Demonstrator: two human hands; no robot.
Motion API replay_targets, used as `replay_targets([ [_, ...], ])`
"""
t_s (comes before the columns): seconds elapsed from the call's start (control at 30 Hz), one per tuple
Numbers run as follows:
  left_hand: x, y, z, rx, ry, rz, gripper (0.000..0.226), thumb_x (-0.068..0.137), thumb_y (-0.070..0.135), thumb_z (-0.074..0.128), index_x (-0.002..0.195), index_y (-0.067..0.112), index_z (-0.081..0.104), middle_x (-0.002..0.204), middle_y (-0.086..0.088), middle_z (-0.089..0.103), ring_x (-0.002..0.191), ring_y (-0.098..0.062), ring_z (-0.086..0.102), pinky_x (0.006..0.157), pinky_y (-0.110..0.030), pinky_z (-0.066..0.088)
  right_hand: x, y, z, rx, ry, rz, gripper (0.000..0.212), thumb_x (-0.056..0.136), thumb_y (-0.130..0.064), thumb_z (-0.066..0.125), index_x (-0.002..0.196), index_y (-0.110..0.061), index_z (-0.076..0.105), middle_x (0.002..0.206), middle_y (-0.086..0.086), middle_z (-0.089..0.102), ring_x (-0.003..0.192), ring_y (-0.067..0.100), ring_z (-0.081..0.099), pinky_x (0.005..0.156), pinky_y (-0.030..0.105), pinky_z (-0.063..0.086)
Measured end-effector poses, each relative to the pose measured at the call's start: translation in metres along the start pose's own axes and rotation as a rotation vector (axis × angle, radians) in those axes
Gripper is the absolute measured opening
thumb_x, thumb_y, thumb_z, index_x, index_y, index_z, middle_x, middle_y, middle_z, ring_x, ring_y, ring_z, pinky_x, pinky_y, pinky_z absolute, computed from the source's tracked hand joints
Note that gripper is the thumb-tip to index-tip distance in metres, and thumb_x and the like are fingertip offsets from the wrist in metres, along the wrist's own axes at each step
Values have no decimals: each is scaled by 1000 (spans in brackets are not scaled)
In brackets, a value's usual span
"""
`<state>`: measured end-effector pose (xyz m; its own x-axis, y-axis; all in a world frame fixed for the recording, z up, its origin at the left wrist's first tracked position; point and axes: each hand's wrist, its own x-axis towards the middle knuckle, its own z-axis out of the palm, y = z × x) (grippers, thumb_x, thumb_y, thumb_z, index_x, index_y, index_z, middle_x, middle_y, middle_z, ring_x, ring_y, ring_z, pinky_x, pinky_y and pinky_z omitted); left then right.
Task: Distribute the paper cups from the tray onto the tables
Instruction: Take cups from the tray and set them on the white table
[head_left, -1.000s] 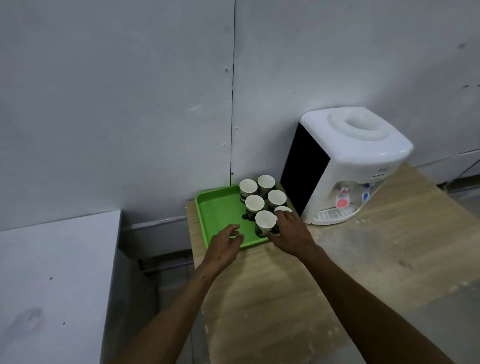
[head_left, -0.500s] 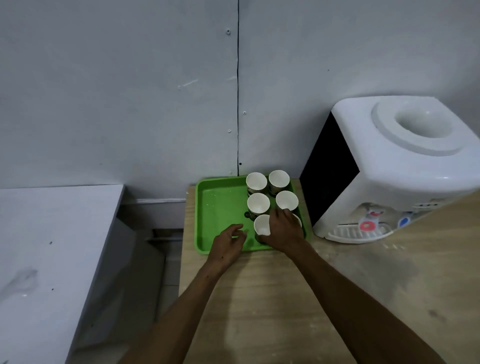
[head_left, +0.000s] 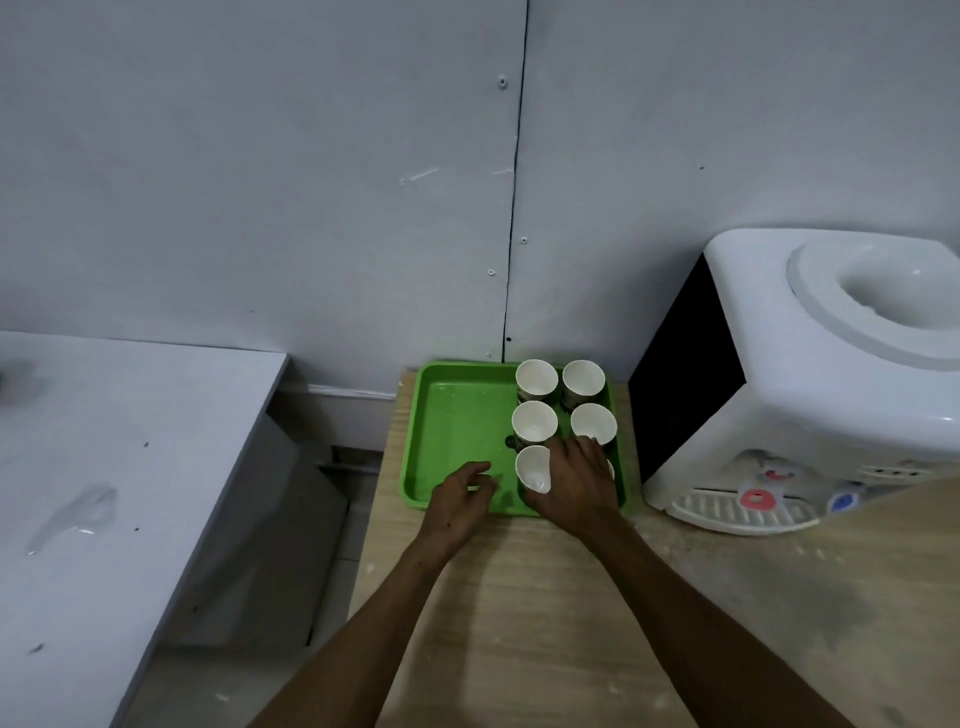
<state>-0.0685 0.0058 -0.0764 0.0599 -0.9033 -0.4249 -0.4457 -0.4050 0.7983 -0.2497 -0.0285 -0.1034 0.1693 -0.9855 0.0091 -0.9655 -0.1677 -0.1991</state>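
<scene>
A white water dispenser (head_left: 810, 384) stands just right of the green tray (head_left: 452, 431) on the wooden desk (head_left: 545, 623), hemming that side; the wall runs close behind; a grey desk (head_left: 119, 467) sits left across a gap. The right hand (head_left: 574, 480) curls its fingers round the nearest paper cup (head_left: 532, 467); four other cups (head_left: 535, 421) crowd behind; the left hand (head_left: 460, 499), fingers relaxed and holding nothing, rests at the tray's near edge, beside its bare left half.

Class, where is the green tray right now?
In the head view the tray sits at the wooden table's far left corner against the wall, left of the water dispenser.
</scene>
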Motion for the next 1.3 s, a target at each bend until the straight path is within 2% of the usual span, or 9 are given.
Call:
replay_targets([
  [0.2, 2, 0, 0, -203, 20, -95, 32, 98, 28, 59, 127, 18, 65, 113, -1, 70, 103, -20, 67, 98, -41, 53, -2, -1, -21, 127, 71, -21, 58, 58, -55, 76, 97, -15, 58, 91, 2, 64, 87, 29, 55, 73, 39, 46],
  [0.33, -1, 18, 0, -465, -13, -229, 14, 100, 29, 57, 108, 21, 66, 117, -5, 69, 105, -20, 66, 93, -43, 53, -4, -5, -47, 274, 99, -57, 62, 63, -46, 79, 111, -13, 59, 102, 3, 61, 95, 28, 52, 79, 38, 42],
  [0.47, -2, 35, -2, -708, -120, -312, 34, 99, 41, 56, 122, 17, 61, 118, -6, 67, 109, -21, 63, 90, -39, 51, -4, -11, -82, 449, 120, -119, 65, 67, -41, 80, 123, -18, 55, 117, -2, 57, 111, 18, 50, 88, 24, 36],
  [0.53, -6, 45, -4, -842, -183, -328, 40, 96, 48, 57, 120, 16, 63, 107, -5, 70, 104, -22, 64, 86, -37, 51, -4, -17, -100, 537, 98, -121, 66, 69, -45, 78, 125, -24, 52, 119, -7, 54, 112, 11, 50, 88, 24, 41],
  [0.63, -13, 55, -10, -1000, -248, -321, 47, 93, 55, 58, 115, 14, 65, 95, -6, 73, 97, -26, 67, 86, -38, 53, -6, -28, -121, 613, 106, -177, 63, 69, -51, 75, 123, -28, 51, 118, -13, 53, 106, 4, 52, 85, 28, 48],
  [0.83, -33, 51, -35, -1250, -267, -266, 68, 87, 49, 68, 132, -1, 56, 121, -22, 68, 99, -33, 71, 101, -47, 52, 0, -57, -129, 661, 114, -289, 63, 72, -47, 80, 127, -31, 52, 119, -17, 55, 109, 1, 54, 87, 34, 53],
  [0.97, -53, 35, -64, -1305, -210, -216, 71, 86, 45, 68, 136, -3, 54, 129, -24, 64, 105, -32, 69, 104, -44, 50, -2, -92, -132, 715, 74, -387, 68, 73, -41, 83, 131, -27, 52, 123, -14, 56, 114, 2, 54, 91, 34, 53],
  [1.13, -89, 15, -116, -1351, -132, -121, 73, 82, 46, 73, 134, -3, 57, 129, -23, 65, 109, -32, 69, 108, -44, 47, -7, -152, -137, 790, 6, -444, 78, 71, -48, 86, 136, -27, 49, 130, -15, 54, 117, 1, 54, 91, 27, 54],
  [1.3, -141, -15, -177, -1391, -43, -49, 70, 86, 47, 70, 136, 0, 58, 128, -21, 66, 108, -31, 70, 111, -44, 44, -31, -232, -143, 846, -10, -514, 73, 69, -47, 87, 131, -26, 53, 125, -14, 60, 113, -1, 58, 90, 25, 54],
])
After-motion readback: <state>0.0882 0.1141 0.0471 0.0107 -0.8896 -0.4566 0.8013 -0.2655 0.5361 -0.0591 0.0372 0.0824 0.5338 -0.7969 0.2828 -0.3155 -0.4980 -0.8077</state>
